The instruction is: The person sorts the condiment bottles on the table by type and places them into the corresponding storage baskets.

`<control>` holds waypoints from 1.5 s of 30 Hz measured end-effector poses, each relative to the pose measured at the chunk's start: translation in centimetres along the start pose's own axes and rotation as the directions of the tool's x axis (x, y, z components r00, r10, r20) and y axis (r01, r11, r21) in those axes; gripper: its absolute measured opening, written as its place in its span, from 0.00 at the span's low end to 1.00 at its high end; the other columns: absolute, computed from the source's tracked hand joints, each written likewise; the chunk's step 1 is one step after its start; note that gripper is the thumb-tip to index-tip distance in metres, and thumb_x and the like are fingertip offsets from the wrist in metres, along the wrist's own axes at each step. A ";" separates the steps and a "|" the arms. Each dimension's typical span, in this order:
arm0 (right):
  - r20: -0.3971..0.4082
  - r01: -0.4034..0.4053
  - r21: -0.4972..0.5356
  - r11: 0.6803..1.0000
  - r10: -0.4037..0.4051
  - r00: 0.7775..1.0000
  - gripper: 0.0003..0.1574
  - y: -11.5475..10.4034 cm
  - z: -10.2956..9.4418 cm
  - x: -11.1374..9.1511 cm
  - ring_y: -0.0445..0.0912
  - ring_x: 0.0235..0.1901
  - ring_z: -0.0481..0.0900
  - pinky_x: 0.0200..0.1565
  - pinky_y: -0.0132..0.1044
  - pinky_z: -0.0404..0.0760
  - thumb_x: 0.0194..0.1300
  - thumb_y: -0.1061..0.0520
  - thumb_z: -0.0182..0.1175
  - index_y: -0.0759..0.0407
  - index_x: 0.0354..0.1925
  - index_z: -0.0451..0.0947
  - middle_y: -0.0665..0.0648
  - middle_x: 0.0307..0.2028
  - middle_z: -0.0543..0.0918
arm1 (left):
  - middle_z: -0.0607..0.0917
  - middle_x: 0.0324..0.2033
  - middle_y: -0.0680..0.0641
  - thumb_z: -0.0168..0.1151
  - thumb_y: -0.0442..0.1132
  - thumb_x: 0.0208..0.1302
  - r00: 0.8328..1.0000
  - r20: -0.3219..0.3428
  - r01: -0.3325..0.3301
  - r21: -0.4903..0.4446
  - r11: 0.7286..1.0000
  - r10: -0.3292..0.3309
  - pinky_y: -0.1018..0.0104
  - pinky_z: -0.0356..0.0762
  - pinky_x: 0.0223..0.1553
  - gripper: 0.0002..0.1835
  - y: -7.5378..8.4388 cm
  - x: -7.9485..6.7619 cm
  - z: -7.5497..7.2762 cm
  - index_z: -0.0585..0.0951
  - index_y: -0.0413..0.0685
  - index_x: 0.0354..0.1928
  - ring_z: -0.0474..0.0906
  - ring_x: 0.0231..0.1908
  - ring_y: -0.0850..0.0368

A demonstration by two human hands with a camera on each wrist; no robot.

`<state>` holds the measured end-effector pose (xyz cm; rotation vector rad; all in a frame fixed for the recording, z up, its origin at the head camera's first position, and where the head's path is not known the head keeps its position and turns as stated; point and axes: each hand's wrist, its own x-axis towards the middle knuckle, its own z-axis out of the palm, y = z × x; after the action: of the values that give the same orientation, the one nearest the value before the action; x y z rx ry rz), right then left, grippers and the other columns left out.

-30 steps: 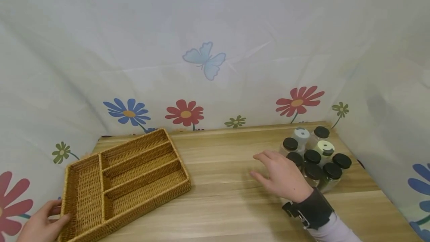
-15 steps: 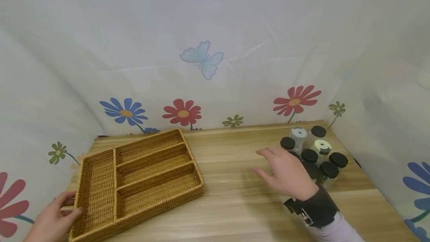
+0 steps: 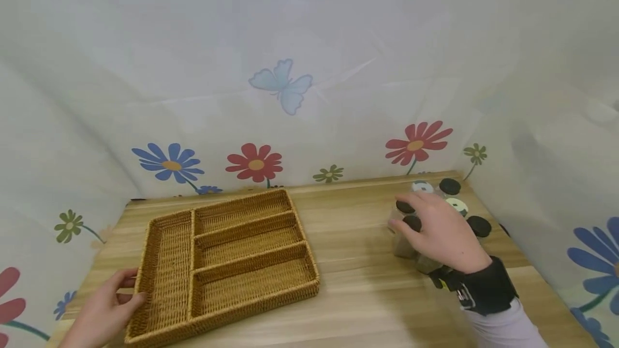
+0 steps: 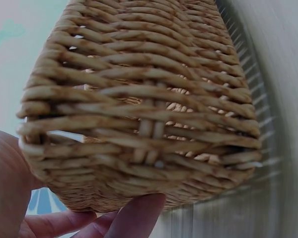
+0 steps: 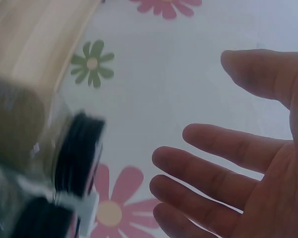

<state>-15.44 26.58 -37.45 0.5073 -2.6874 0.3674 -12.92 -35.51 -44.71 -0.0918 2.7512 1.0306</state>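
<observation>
A woven wicker tray [image 3: 169, 262] with several compartments lies at an angle on the left of the table. My left hand [image 3: 103, 307] grips its left wall, thumb over the rim and fingers on the outside; the left wrist view shows the weave [image 4: 139, 109] up close with fingers [image 4: 139, 215] against it. Over the group of lidded jars on the right hovers my right hand [image 3: 442, 232], thumb and fingers spread, holding nothing. It hides several jars. A black-lidded jar [image 5: 79, 153] appears below the fingers [image 5: 203, 183], apart from them, in the right wrist view.
Jars with black lids [image 3: 450, 186] and paler lids [image 3: 456, 207] stand close together at the table's back right. Bare wooden tabletop [image 3: 348, 262] lies between tray and jars. A flower-patterned cloth [image 3: 309, 138] walls in the back and sides.
The tray has slid right across the table, with my left hand moving along with it. My right hand has shifted right and further over the jars, still spread.
</observation>
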 end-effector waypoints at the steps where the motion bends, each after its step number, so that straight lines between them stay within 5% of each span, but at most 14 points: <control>1: 0.000 -0.003 -0.003 1.000 0.003 1.000 0.31 0.2 -0.2 0.0 0.57 0.47 0.83 0.44 0.54 0.83 0.66 0.40 0.67 0.60 0.57 0.80 0.60 0.48 0.86 | 0.75 0.56 0.24 0.60 0.38 0.71 1.000 -0.002 -0.005 0.000 1.000 0.005 0.58 0.86 0.37 0.35 0.3 0.0 0.2 0.58 0.25 0.70 0.85 0.45 0.40; 11: 0.046 -0.009 -0.058 0.998 0.012 0.999 0.26 1.5 -0.7 -0.3 0.54 0.39 0.80 0.41 0.51 0.80 0.54 0.47 0.77 0.61 0.45 0.85 0.58 0.41 0.85 | 0.77 0.58 0.30 0.63 0.40 0.69 0.999 -0.013 -0.047 -0.025 0.999 0.047 0.64 0.84 0.35 0.33 3.4 0.5 2.6 0.64 0.33 0.70 0.86 0.43 0.49; 21: 0.099 -0.014 -0.088 0.996 0.023 0.995 0.28 1.9 -0.1 -0.2 0.57 0.39 0.84 0.51 0.60 0.79 0.49 0.47 0.80 0.63 0.42 0.85 0.59 0.37 0.87 | 0.80 0.54 0.35 0.64 0.34 0.65 0.994 -0.026 -0.108 -0.076 0.991 0.106 0.67 0.83 0.32 0.29 6.1 0.4 6.0 0.69 0.34 0.67 0.84 0.40 0.53; 28: 0.130 -0.030 -0.096 0.995 0.042 0.991 0.30 2.0 0.5 -0.2 0.56 0.37 0.84 0.37 0.53 0.83 0.49 0.45 0.80 0.63 0.44 0.85 0.59 0.38 0.88 | 0.81 0.52 0.38 0.65 0.33 0.65 0.993 -0.024 -0.116 -0.117 0.986 0.114 0.68 0.82 0.32 0.29 7.2 0.3 7.4 0.70 0.38 0.67 0.83 0.38 0.56; 38: 0.139 -0.027 -0.114 0.993 0.042 0.989 0.29 2.2 0.9 -0.1 0.56 0.36 0.84 0.36 0.53 0.82 0.49 0.47 0.80 0.63 0.43 0.84 0.59 0.37 0.88 | 0.81 0.53 0.39 0.68 0.36 0.64 0.994 -0.033 -0.107 -0.131 0.986 0.103 0.68 0.83 0.33 0.30 7.7 0.1 7.9 0.71 0.41 0.67 0.84 0.39 0.58; 45: 0.130 -0.013 -0.121 0.993 0.029 0.991 0.28 2.1 1.0 -0.1 0.56 0.35 0.83 0.35 0.54 0.82 0.48 0.48 0.81 0.63 0.42 0.85 0.59 0.36 0.88 | 0.80 0.57 0.40 0.65 0.48 0.69 0.989 -0.039 -0.143 -0.011 0.990 0.142 0.62 0.82 0.38 0.29 8.6 -0.2 6.1 0.71 0.43 0.67 0.83 0.44 0.55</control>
<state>-16.51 28.17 -38.79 0.4834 -2.8223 0.1819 -12.82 -24.99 -43.59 0.0853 2.8205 1.0940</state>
